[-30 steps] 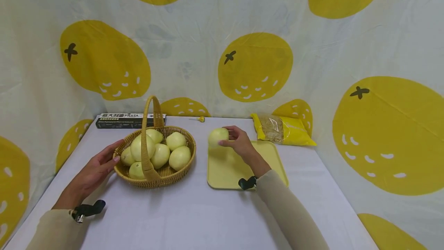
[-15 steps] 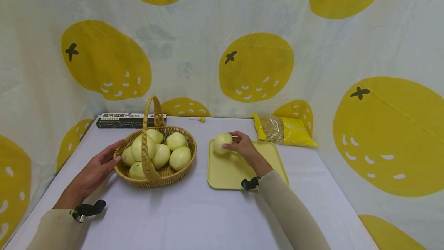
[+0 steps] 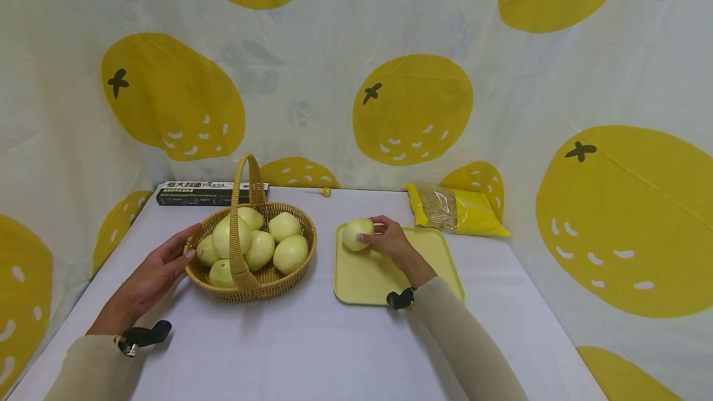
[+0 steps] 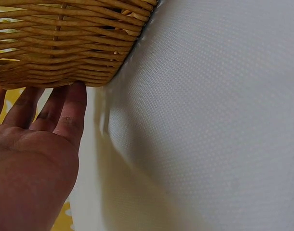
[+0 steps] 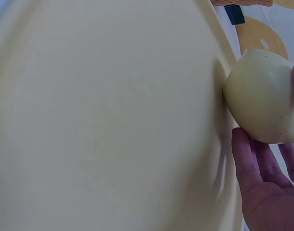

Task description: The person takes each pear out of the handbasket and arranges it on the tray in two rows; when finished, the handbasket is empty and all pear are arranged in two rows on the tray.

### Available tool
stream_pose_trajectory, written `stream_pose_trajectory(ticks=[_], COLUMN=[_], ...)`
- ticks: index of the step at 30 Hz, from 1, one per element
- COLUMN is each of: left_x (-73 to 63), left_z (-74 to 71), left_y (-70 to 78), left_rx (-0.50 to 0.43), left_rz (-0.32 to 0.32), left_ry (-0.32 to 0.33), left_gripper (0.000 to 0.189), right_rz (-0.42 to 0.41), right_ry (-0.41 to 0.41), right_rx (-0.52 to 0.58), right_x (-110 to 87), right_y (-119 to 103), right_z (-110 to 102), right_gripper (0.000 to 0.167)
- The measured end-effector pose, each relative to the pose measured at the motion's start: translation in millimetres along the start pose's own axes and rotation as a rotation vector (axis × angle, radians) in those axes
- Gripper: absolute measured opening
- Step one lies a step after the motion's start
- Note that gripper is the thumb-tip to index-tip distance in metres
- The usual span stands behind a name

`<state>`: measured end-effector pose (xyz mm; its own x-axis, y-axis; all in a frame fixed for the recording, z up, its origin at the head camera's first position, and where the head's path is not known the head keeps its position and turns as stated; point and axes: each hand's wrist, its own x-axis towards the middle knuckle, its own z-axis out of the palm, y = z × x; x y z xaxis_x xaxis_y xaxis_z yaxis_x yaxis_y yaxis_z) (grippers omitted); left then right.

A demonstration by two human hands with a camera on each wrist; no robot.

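In the head view, my right hand (image 3: 393,241) holds a pale yellow-green round fruit (image 3: 356,234) between thumb and fingers, over the far left corner of a yellow tray (image 3: 398,286). The right wrist view has this fruit (image 5: 262,98) at the tray's edge, fingers below it and the thumb tip at its far side. On the left, my left hand (image 3: 154,277) touches the side of a wicker basket (image 3: 253,293) with nearly straight fingers. Those fingers (image 4: 72,113) meet the basket's edge in the left wrist view. Several similar fruits (image 3: 259,249) lie in the basket under its tall handle.
A black and white pasta box (image 3: 192,194) lies behind the basket. Farther right along the back edge is a small yellow-headed item (image 3: 324,192). A yellow bag with a clear window (image 3: 473,209) lies behind the tray. Patterned curtains surround the white-covered table (image 3: 278,351).
My right hand has brought the fruit slightly right and nearer, from above the tray's far left corner down toward its surface. The left hand and basket have stayed in place.
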<state>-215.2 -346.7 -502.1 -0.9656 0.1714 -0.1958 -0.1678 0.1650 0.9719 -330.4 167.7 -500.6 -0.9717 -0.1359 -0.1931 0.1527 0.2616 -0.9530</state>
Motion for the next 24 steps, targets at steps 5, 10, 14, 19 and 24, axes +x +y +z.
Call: stream_pose_trajectory(ticks=[5,10,14,19,24], left_x=[0.0,1.0,1.4,1.0,0.7], left_z=[0.0,-0.4,-0.4,-0.5,-0.7], left_y=[0.5,-1.2,-2.2,-1.8,-2.1], left_rx=[0.005,0.001,0.009,0.014,0.007], left_rz=[0.005,0.001,0.0,-0.002,-0.005], left_ry=[-0.002,-0.004,-0.001,0.006,0.003], left_gripper=[0.08,0.08,0.081,0.082,0.082], right_rz=[-0.005,-0.011,-0.035,-0.084,-0.126], right_ry=[0.021,0.043,0.071,0.113,0.139], right_rx=[0.008,0.015,-0.044,-0.116,-0.163], right_x=[2.0,1.9,-1.1,-5.5,-7.3], right_y=[2.0,3.6,2.8,-0.8,-5.4], right_z=[-0.9,-3.3,-6.4,-9.4,-9.2], right_gripper=[0.058,0.06,0.063,0.064,0.061])
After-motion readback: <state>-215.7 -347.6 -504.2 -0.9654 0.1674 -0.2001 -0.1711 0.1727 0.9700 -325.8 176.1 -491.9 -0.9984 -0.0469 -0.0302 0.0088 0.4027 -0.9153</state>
